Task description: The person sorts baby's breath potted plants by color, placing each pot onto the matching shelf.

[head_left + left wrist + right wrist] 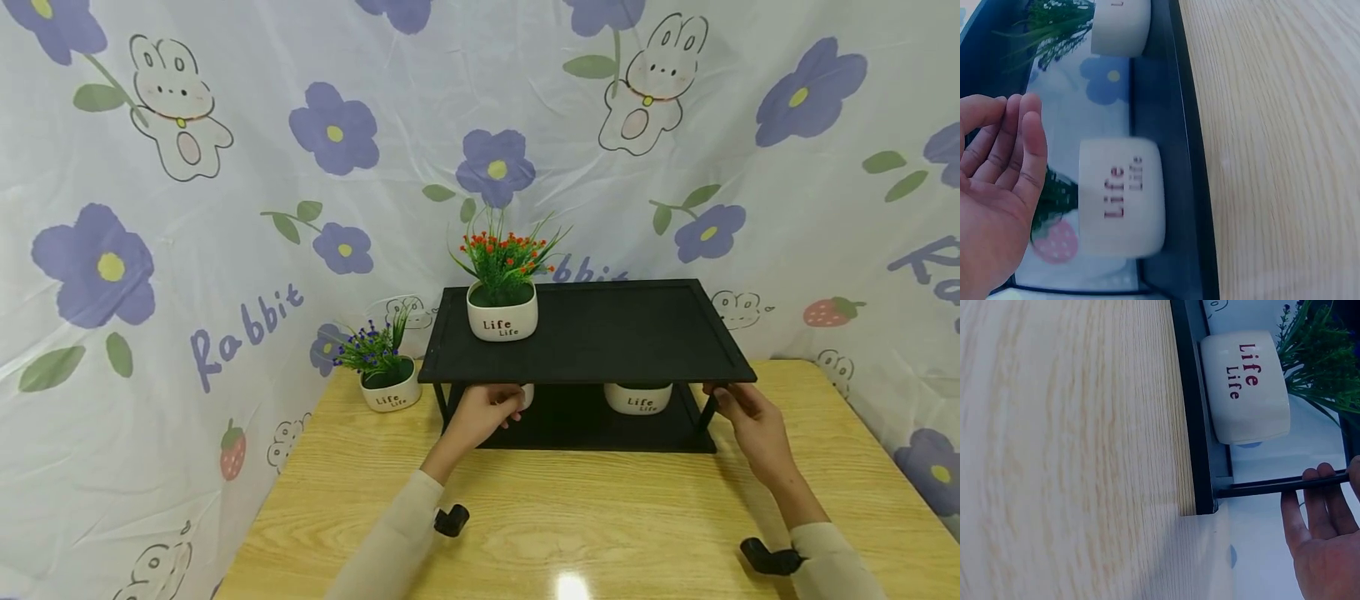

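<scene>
A black two-tier shelf rack (622,333) stands on the table. At its right front corner my right hand (757,429) holds the post (1260,489) near the top, with thumb and fingers around it. My left hand (480,415) reaches under the upper board, its fingers bent, with nothing seen between them in the left wrist view. Close beside it on the lower shelf is a white flower pot (1122,199) with green leaves, mostly hidden in the head view. Another white pot (639,398) sits farther right on that shelf; its purple-flowered plant shows in the right wrist view.
On the upper board at the left stands a white pot (502,321) with red-orange flowers. A pot (392,392) with blue flowers is on the wooden table (570,508), left of the rack. Behind hangs a rabbit-and-flower print cloth (420,92).
</scene>
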Demonstrator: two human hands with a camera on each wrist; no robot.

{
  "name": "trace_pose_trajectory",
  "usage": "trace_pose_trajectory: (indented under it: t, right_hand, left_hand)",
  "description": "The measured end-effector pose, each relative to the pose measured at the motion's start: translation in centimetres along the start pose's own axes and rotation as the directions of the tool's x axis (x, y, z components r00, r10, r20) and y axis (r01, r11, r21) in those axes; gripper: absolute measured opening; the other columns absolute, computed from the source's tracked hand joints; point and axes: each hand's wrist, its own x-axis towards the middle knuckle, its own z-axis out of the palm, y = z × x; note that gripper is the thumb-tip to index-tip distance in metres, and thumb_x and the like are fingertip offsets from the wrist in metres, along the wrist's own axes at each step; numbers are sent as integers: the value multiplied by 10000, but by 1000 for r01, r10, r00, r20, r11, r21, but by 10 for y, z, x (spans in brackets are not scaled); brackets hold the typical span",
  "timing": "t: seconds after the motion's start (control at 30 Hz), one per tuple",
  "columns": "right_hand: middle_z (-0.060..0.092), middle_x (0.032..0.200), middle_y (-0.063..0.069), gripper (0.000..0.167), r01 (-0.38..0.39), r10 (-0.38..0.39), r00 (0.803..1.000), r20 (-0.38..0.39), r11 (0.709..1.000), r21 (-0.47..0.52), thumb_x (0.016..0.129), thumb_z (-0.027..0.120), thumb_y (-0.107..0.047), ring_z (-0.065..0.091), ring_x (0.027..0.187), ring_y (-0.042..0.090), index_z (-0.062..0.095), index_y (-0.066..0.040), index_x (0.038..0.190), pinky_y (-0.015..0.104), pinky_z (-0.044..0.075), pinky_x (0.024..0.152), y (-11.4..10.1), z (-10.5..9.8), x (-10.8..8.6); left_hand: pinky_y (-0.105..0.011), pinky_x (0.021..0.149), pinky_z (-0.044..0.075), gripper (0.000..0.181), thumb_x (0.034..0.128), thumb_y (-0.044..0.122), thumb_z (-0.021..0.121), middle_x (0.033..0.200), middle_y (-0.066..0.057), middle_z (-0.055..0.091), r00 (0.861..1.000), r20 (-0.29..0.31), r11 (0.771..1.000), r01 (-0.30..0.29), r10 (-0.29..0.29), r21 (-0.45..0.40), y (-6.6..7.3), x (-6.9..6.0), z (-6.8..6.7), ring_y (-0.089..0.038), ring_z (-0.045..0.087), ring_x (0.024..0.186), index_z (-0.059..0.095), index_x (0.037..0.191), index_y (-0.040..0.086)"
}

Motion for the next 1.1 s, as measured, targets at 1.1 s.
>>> trace_pose_trajectory:
  t: [1.1]
  right_hand:
    - [701,1242,-156,368,1,0,1000,-6,999,37,1134,527,-162,635,1199,-71,600,-86,1486,64,523,956,3,2,0]
  left_hand:
    - [-241,784,560,226,1088,185,634,1057,-208,745,890,-441,983,165,-112,84,-61,-67,-145,-103,685,898,717,1155,-14]
